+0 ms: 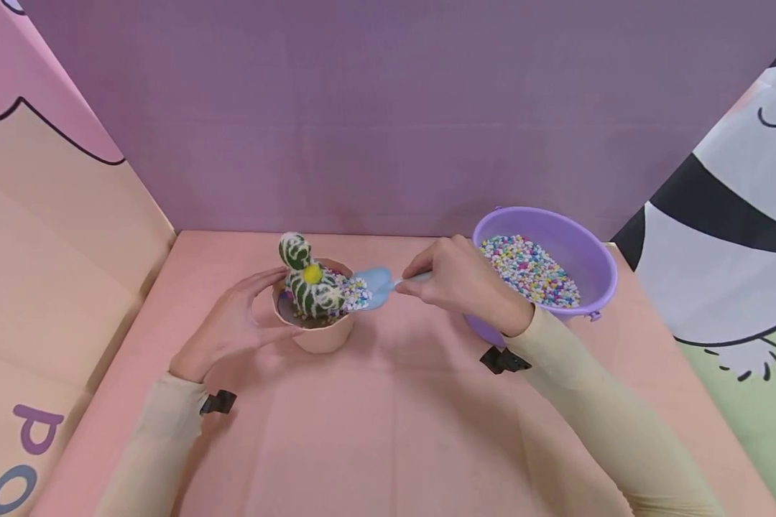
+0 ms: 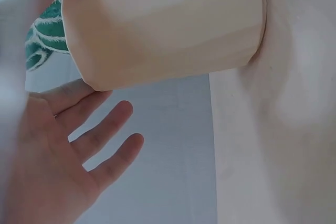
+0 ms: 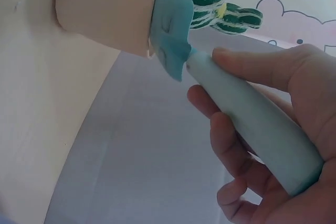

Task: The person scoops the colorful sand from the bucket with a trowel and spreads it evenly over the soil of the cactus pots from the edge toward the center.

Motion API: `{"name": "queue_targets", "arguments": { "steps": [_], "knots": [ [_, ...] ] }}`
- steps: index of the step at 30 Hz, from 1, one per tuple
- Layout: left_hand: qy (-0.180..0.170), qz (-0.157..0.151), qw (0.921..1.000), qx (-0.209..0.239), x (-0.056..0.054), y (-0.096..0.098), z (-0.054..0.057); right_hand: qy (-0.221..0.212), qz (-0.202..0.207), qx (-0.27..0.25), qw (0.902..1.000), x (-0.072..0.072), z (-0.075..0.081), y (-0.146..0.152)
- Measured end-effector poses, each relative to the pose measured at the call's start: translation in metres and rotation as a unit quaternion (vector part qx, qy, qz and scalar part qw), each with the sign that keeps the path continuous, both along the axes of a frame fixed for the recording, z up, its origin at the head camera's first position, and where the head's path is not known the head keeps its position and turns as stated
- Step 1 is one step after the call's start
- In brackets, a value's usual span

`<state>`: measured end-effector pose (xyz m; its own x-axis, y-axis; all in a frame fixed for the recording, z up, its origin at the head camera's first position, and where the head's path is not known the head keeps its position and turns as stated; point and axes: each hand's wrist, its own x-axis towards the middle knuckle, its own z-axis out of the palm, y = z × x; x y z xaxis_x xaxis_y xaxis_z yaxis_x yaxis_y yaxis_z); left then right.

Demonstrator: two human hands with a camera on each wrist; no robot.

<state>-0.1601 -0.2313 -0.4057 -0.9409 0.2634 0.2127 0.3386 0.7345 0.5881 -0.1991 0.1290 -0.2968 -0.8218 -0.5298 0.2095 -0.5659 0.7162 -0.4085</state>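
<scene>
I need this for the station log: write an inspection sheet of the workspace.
Surface: flat pink tabletop.
Job's things: round cream pot holding a green-and-white striped toy cactus with a yellow ball; light-blue shovel at the pot's rim, carrying small multicoloured pellets; oval purple plastic-looking bucket, part-filled with more pellets.
Clutter: nothing seen.
Hands: bare left hand round the pot; bare right hand gripping the shovel's handle.
Cables: nothing seen.
Surroundings: purple wall behind; printed side panels, the right one showing a black-and-white animal.

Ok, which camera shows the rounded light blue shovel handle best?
The right wrist view: the handle shows nearly its whole length. In the head view, the right hand covers most of it; the left wrist view shows none.
</scene>
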Motion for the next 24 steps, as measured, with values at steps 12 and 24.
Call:
{"name": "queue_targets", "arguments": {
  "steps": [12, 24],
  "knots": [
    [-0.014, 0.030, 0.9987, -0.039, 0.009, 0.008, 0.014, 0.000, -0.009, 0.011, 0.9999, 0.003, 0.007, -0.003],
    [-0.031, -0.017, 0.9993, 0.013, -0.002, 0.002, 0.005, -0.004, -0.014, 0.021, 0.9997, 0.006, 0.010, -0.002]
  ]
}}
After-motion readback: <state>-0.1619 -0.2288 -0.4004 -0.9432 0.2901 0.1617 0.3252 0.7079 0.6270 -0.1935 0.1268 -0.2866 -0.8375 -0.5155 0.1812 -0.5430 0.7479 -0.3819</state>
